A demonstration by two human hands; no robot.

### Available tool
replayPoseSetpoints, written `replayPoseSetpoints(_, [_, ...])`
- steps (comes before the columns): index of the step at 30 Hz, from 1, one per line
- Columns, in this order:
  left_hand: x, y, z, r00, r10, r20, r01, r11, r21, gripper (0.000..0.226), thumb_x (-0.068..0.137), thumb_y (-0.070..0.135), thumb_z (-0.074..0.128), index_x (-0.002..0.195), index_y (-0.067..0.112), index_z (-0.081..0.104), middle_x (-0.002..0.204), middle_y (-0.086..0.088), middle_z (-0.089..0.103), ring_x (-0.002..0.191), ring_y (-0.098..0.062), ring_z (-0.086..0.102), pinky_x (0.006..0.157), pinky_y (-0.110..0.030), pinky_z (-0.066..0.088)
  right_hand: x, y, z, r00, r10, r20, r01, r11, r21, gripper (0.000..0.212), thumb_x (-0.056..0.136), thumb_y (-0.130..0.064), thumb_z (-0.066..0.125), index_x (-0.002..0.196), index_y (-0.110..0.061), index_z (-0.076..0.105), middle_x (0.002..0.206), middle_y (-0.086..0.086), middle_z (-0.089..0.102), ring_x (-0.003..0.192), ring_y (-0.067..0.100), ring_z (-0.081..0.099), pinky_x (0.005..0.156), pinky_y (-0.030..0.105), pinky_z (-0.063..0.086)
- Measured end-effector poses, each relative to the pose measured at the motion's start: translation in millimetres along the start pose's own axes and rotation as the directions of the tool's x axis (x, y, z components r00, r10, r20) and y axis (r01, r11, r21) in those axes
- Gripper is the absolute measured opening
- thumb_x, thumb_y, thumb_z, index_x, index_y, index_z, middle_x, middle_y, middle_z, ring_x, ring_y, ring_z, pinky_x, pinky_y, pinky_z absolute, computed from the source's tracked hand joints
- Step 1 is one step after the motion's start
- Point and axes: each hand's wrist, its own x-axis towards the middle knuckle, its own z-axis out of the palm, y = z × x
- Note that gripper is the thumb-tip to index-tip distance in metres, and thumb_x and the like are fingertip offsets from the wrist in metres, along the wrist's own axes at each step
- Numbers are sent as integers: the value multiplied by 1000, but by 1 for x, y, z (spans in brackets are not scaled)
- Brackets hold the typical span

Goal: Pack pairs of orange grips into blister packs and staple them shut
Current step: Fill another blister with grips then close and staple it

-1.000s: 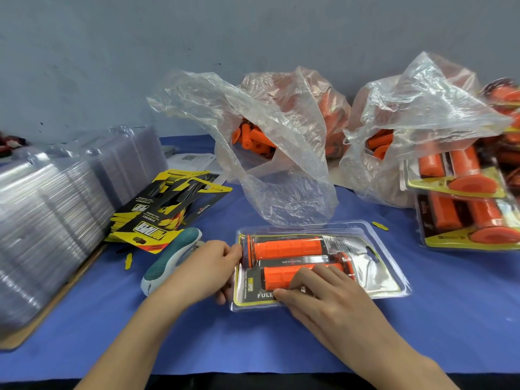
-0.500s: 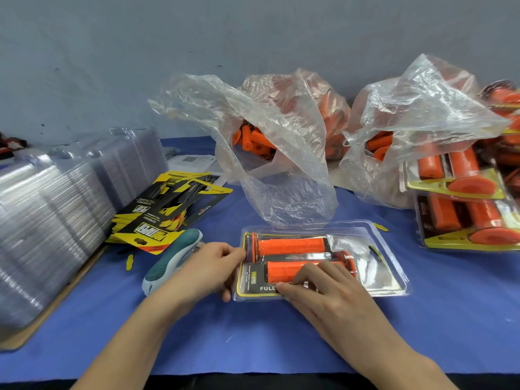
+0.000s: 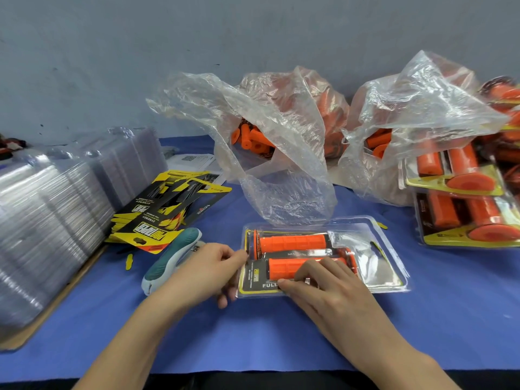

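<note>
Blister pack (image 3: 374,266) is lying flat on the table (image 3: 450,319), long axis running 9 to 3 o'clock. Both orange grips (image 3: 292,242) are sitting inside it the same way, one behind the other.

Left hand (image 3: 208,273) is pinching the pack's 9 o'clock edge, so that grip is clenching the plastic. Right hand (image 3: 332,294) is resting on it from the 5 o'clock side, fingers fairly straight and pressing on the near edge, not grasping anything. So the pack is sitting at 3 o'clock from the left grip and about 11 o'clock from the right palm.

I'm guessing it's being pressed closed and no staples are in yet. Stapler (image 3: 168,257) is lying just at 9 o'clock of the left hand, partly hidden behind it and pointing roughly 7 to 1, so the left hand is looking like the nearer one to grab it.
</note>
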Motion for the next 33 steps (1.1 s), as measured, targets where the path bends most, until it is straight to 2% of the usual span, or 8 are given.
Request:
replayPoseSetpoints(3, [-7, -5, -8, 990, -52, 133, 57, 998, -37, 40, 95, 39, 51, 75, 6, 58, 61, -12, 63, 58, -30, 60, 43, -25, 45, 0, -1, -1, 1000, 14, 7, -14, 1000, -2, 31, 84, -14, 77, 110, -28, 66, 93, -6, 55, 78, 17, 47, 72, 28, 42])
replayPoseSetpoints(9, [-14, -2, 5, 1000, 10, 2, -10, 1000, 13, 37, 96, 40, 51, 72, 12, 52, 52, -3, 61, 51, -30, 62, 43, -25, 44, 2, -3, -2, 999, 33, 15, -33, 999, -18, 30, 83, -11, 76, 108, -25, 69, 91, -4, 55, 77, 18, 47, 69, 29, 44])
replayPoseSetpoints(15, [-22, -3, -1, 995, -45, 92, 45, 999, -4, 32, 93, 36, 53, 72, 12, 52, 51, 3, 53, 48, -21, 64, 40, -24, 45, 4, -4, -3, 999, 32, 30, -31, 999, -22, 28, 84, -11, 72, 108, -25, 70, 90, -3, 55, 75, 19, 48, 67, 30, 45])
replayPoseSetpoints(19, [-22, -3, -1, 999, 17, 46, -18, 999, 38, 32, 74, 47, 53, 69, 15, 51, 52, -1, 57, 50, -22, 64, 46, -26, 45, 4, -3, -1, 999, 20, 50, -19, 1000, -20, 30, 85, -11, 72, 112, -25, 68, 92, -3, 54, 77, 19, 48, 68, 31, 45])
replayPoseSetpoints(25, [-21, -1, -2, 966, 111, -232, -75, 984, 161, 25, 92, 41, 58, 81, 18, 55, 61, 4, 64, 54, -15, 64, 52, -31, 51, 6, -6, 5, 996, 66, 52, -65, 998, -14, 27, 85, -12, 75, 106, -25, 66, 93, -5, 52, 80, 18, 49, 72, 30, 46])
replayPoseSetpoints(28, [-28, 1, 6, 738, 636, -227, -425, 698, 576, 16, 93, 48, 51, 95, 32, 54, 91, 15, 58, 84, -8, 55, 76, -31, 46, 9, -5, 5, 995, 89, 45, -90, 996, 8, 28, 86, -13, 74, 109, -27, 65, 93, -5, 52, 82, 17, 50, 73, 31, 47])
replayPoseSetpoints(30, [-31, 2, 15, 654, 756, 11, -555, 470, 686, 19, 92, 47, 53, 103, 33, 58, 100, 16, 56, 93, -9, 54, 81, -29, 42, 10, -6, 3, 995, 92, 40, -93, 995, 32, 25, 92, -16, 66, 113, -28, 64, 93, -5, 51, 82, 16, 50, 74, 30, 47])
replayPoseSetpoints(33, [-29, -1, 25, 571, 818, 64, -515, 296, 805, 8, 89, 31, 61, 93, 27, 66, 89, 9, 60, 80, -16, 58, 74, -29, 44, 12, -9, 2, 996, 69, 50, -70, 997, 19, 22, 94, -18, 62, 114, -26, 65, 92, -5, 52, 81, 16, 49, 73, 30, 48])
